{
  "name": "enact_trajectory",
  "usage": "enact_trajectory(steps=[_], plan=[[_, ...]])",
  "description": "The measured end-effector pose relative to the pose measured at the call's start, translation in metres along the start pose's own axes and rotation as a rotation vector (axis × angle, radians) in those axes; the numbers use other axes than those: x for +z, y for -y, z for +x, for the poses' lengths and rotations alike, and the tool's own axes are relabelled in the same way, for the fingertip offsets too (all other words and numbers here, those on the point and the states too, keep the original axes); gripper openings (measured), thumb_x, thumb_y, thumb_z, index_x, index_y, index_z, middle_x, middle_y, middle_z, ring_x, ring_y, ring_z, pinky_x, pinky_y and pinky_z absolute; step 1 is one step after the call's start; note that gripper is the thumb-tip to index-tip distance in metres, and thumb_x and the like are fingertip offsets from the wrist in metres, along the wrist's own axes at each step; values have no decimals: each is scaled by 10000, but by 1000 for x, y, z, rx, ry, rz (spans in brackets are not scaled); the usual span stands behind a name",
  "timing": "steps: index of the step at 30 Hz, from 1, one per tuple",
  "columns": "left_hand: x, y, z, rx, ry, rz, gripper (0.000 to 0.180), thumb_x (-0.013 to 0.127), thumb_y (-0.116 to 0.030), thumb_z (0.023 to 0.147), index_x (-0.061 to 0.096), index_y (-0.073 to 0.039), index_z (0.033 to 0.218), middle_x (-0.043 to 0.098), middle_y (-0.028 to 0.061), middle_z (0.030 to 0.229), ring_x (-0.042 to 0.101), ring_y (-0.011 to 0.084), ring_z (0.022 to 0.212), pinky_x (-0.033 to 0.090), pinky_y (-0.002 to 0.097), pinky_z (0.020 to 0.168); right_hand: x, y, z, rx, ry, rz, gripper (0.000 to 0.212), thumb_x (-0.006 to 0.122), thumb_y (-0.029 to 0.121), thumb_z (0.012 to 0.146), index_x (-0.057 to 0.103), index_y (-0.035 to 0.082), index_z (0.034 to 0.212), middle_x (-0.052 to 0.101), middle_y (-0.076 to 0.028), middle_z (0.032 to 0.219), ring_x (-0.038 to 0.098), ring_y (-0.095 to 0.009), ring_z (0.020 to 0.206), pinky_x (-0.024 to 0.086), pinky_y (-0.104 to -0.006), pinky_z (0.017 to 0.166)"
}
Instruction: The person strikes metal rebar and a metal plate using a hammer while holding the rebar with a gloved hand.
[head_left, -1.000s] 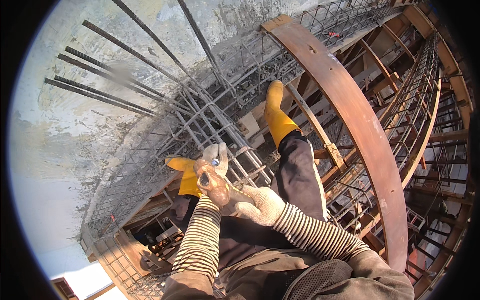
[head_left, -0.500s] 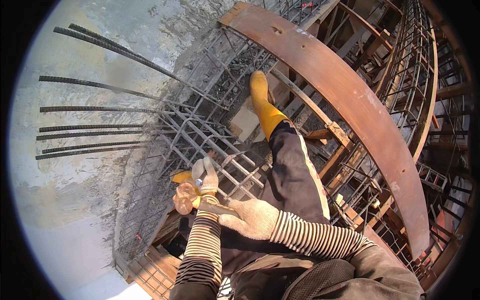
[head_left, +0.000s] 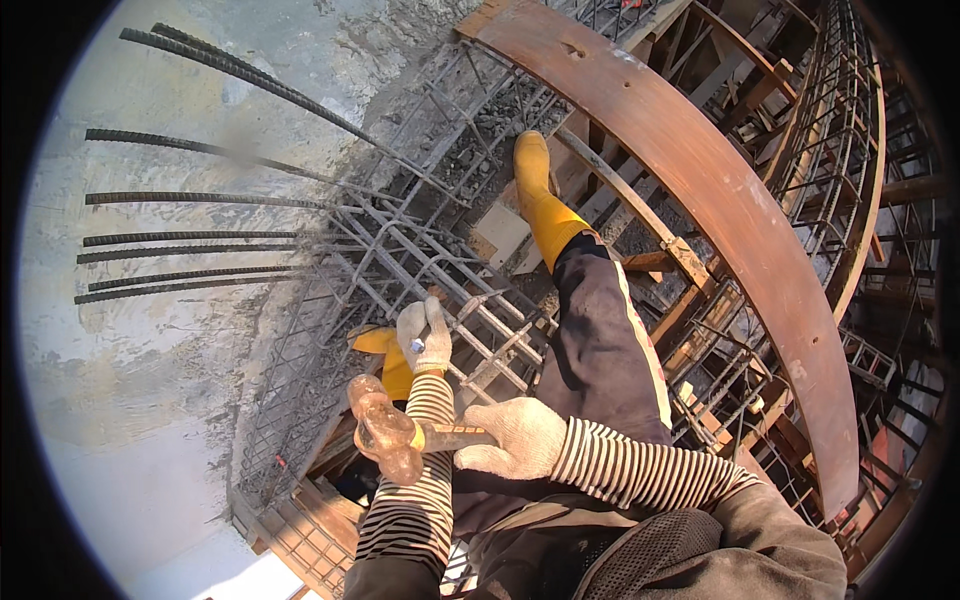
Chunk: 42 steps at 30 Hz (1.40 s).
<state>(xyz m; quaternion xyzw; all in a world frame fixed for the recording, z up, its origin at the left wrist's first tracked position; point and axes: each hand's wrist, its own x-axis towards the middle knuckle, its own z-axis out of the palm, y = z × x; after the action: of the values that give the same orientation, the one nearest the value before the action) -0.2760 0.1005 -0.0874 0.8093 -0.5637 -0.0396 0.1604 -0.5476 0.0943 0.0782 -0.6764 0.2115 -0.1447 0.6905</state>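
Note:
In my gloved right hand is the handle of a short-handled sledgehammer. Its rusty brown head appears over my striped left sleeve, and a yellow band shows below the head. My gloved left hand is closed beside the rebar cage. A small bluish-silver round end shows at its fingers; the rest of that piece is hidden. I cannot tell whether the left hand touches the cage.
Several ribbed rebars jut left over the pale concrete. My yellow boot stands beyond the cage; another yellow boot is behind my left hand. A long curved brown board arches on the right, with timber and rebar beyond.
The hammer head has come down and nearer to me, from beside my left wrist to over the forearm. My left hand stays closed; the whole view has shifted slightly.

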Motion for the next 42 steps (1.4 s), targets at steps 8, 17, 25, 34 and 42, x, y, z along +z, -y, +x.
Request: enact_trajectory(steps=[8,17,25,34,42], plan=[[-2,10,-4,260,-134,231,118,605,-156,963,653,-54,996,635,152,904,631,411,971,516,516,938,-1,27,3,-9,-1,-46,553,617,561,978,661,24,1105,715,-228,867,715,-419,819,568,-474,739],[-5,-1,-2,265,-213,204,178,558,-154,981,638,-58,855,611,125,774,633,357,837,506,491,981,-1,18,8,149,98,-146,577,598,575,982,682,19,1113,722,-233,891,718,-420,863,571,-471,775],[-7,-3,0,149,-139,66,310,548,-232,992,606,9,806,601,231,800,613,448,934,480,514,993,-2,-8,19,208,18,-212,610,568,603,987,677,12,1094,715,-228,856,719,-420,825,568,-483,742],[-13,-26,7,86,-230,-101,387,535,-245,1007,560,26,732,576,229,771,569,452,847,433,548,781,-12,-20,21,365,31,-167,660,579,625,972,685,0,1155,721,-268,888,723,-431,876,576,-485,766],[-17,-34,4,-195,-97,-115,308,619,-229,984,628,19,801,655,202,857,636,437,962,485,543,967,-1,-31,13,209,-5,-112,548,643,576,954,716,72,1156,737,-217,894,727,-411,821,582,-463,756]])
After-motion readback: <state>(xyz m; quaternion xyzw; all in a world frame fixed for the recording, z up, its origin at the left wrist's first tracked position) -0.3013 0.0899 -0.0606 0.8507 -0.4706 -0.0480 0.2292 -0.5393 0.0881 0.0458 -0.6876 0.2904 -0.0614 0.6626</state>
